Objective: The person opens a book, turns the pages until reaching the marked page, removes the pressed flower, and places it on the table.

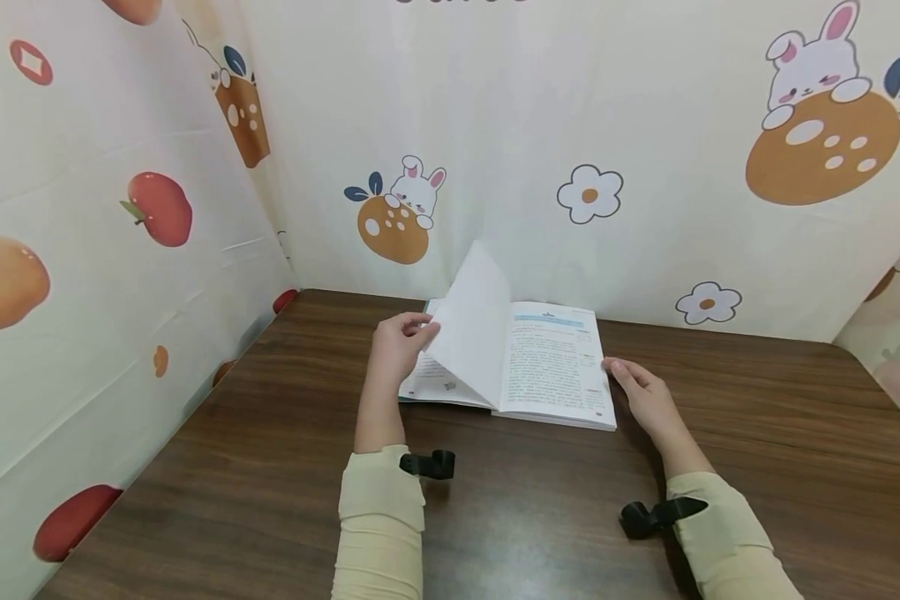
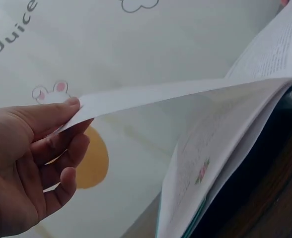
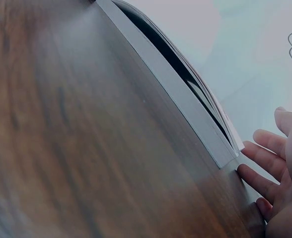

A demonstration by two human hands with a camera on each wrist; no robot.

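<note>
An open book (image 1: 551,367) with printed pages lies near the back of the table. My left hand (image 1: 396,348) pinches the outer edge of a raised page (image 1: 474,321) between thumb and fingers. In the left wrist view that page (image 2: 151,98) stretches from the fingertips to the spine, above the pages on the left side. At the book's right edge is my right hand (image 1: 648,400), its fingers loosely extended. The right wrist view has those fingertips (image 3: 249,148) right at the corner of the page block (image 3: 178,99).
A dark wood table (image 1: 525,508) carries the book. Behind it hangs a pale curtain (image 1: 525,125) printed with rabbits, fruit and flowers, which also covers the left side. Each sleeved wrist wears a black camera mount (image 1: 429,465).
</note>
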